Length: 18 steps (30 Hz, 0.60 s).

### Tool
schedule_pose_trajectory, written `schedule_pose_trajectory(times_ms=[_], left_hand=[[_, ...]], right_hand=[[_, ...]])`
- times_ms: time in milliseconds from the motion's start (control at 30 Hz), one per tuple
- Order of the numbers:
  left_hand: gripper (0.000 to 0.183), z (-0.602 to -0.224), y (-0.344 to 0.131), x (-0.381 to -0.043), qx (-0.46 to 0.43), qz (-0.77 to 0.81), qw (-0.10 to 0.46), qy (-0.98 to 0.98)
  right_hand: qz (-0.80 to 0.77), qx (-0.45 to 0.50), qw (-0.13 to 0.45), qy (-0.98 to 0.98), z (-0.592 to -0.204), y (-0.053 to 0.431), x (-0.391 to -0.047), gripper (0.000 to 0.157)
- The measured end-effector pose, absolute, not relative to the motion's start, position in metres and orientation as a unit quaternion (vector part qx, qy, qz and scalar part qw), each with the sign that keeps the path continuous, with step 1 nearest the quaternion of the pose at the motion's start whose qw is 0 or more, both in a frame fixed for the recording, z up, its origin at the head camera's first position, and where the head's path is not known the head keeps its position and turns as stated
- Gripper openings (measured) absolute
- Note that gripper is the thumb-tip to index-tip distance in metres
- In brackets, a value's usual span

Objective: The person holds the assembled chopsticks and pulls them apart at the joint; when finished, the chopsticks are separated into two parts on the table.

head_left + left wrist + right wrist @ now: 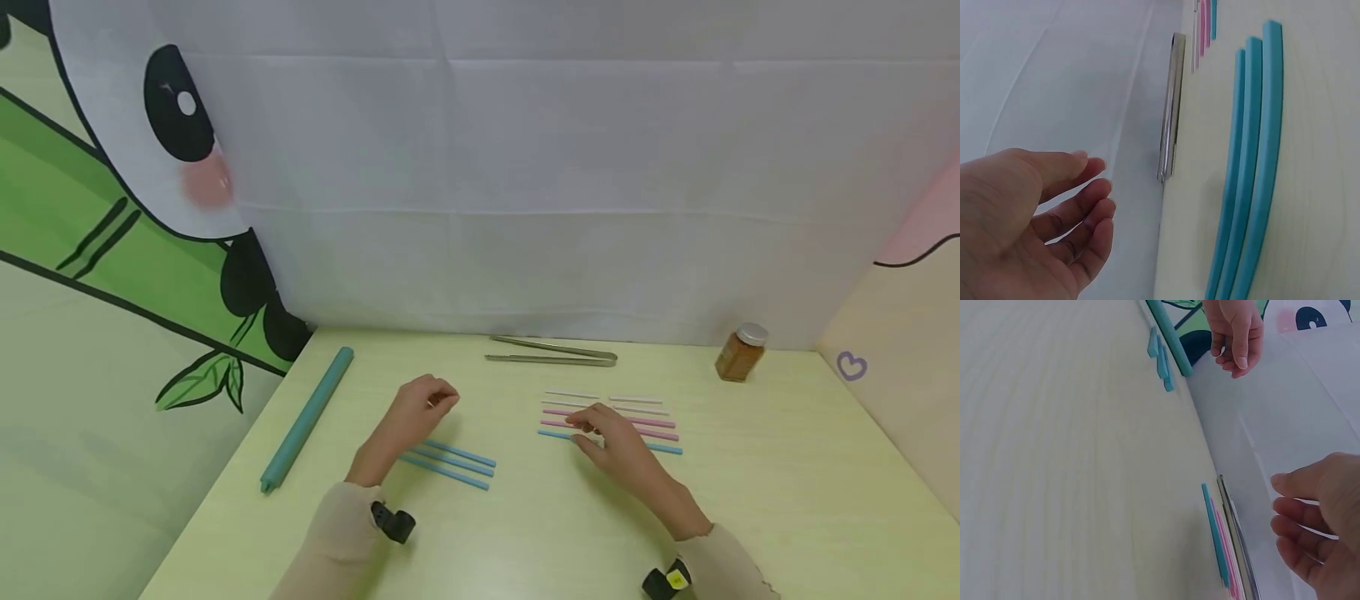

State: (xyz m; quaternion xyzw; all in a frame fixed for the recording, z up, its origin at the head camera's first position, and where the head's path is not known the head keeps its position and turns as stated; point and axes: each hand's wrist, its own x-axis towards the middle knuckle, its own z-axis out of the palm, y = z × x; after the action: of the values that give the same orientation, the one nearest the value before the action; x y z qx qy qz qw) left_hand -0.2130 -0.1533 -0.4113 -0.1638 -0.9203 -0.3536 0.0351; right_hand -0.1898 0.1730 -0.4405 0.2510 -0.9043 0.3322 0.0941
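My left hand (412, 414) hovers over the table with fingers loosely bent, holding nothing. Below and to its right lie three blue sticks (459, 463), side by side; the hand and wrist cover their left ends. In the left wrist view the thumb and fingertips curve toward each other around bare air. Over a second group of sticks hangs my right hand (618, 450), its fingers relaxed and apart. That group has thin white sticks (636, 399), pink sticks (654, 423) and one blue stick (664, 449), partly hidden by the hand. Neither hand touches a stick.
Metal tongs (551, 361) lie at the table's back edge, behind the sticks. A long green rolled tube (307, 421) lies along the left side. At the back right stands a small brown jar (738, 358) with a silver lid. A white cloth wall (525, 167) rises behind.
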Motion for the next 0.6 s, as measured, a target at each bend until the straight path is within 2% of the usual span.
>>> schedule_pose_trajectory(times_ms=[267, 600], left_hand=[[0.017, -0.426, -0.209, -0.213, -0.156, -0.354, -0.004, -0.922], [0.016, -0.446, -0.227, -0.214, -0.194, -0.366, -0.067, -0.908]], right_hand=[[0.371, 0.294, 0.050, -0.879, -0.453, 0.132, -0.189, 0.022], [0.434, 0.298, -0.016, -0.850, -0.464, 0.091, -0.186, 0.024]])
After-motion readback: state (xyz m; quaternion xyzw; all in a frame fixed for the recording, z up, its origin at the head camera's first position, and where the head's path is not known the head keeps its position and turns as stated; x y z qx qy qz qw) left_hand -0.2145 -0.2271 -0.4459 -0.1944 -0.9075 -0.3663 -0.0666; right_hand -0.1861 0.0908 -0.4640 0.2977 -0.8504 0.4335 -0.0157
